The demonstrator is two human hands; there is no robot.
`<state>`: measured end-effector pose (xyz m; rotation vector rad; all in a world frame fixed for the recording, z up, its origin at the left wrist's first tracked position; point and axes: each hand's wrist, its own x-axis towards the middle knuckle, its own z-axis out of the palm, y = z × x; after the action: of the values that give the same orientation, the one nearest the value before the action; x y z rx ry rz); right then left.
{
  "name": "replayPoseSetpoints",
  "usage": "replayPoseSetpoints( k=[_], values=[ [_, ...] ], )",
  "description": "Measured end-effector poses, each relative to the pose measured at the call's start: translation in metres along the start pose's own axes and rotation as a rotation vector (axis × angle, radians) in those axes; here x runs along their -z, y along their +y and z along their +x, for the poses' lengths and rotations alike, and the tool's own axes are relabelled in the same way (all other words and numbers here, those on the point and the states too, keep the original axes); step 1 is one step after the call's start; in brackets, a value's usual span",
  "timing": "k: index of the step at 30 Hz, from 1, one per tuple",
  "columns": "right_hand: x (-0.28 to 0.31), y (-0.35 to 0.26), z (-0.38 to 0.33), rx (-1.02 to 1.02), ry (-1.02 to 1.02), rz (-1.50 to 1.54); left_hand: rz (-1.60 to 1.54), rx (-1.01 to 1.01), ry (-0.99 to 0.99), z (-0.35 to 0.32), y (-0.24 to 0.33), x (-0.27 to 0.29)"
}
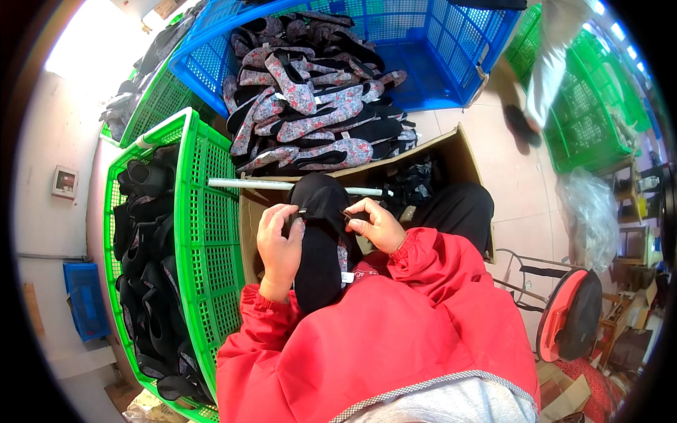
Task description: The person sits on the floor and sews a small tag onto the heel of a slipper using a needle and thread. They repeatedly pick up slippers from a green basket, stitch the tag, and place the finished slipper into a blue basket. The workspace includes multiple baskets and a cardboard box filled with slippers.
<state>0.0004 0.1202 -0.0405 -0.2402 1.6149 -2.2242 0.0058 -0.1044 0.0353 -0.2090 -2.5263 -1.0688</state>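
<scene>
A padded black fabric piece (317,271) with a flower-print strip and a small white label (347,277) lies across my lap, over my knee. At its left edge my left hand (277,243) is closed, pinching a small black clip-like part (302,212). On the other side, my right hand (379,225) holds a small dark part (346,214) between thumb and fingertips. The two small parts are apart, with the black fabric between them. Their exact kind is too small to tell.
A green crate (185,233) of black padded pieces stands at my left. Ahead is a blue crate (451,77) with heaped flower-print pieces (317,106). A cardboard box (462,151) and a white rod (282,185) lie before me. A person (546,84) stands by green crates; a red-black stool (571,314) is right.
</scene>
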Motion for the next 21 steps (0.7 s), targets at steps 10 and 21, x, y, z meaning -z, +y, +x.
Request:
replayPoseSetpoints(
  k=[10, 21],
  values=[
    [-0.002, 0.001, -0.003, -0.099, 0.007, 0.210, 0.079, -0.004, -0.152, -0.026, 0.029, -0.019],
    [-0.007, 0.003, -0.005, -0.077, 0.039, 0.265, 0.050, -0.095, -0.164, -0.022, 0.028, -0.025]
  ],
)
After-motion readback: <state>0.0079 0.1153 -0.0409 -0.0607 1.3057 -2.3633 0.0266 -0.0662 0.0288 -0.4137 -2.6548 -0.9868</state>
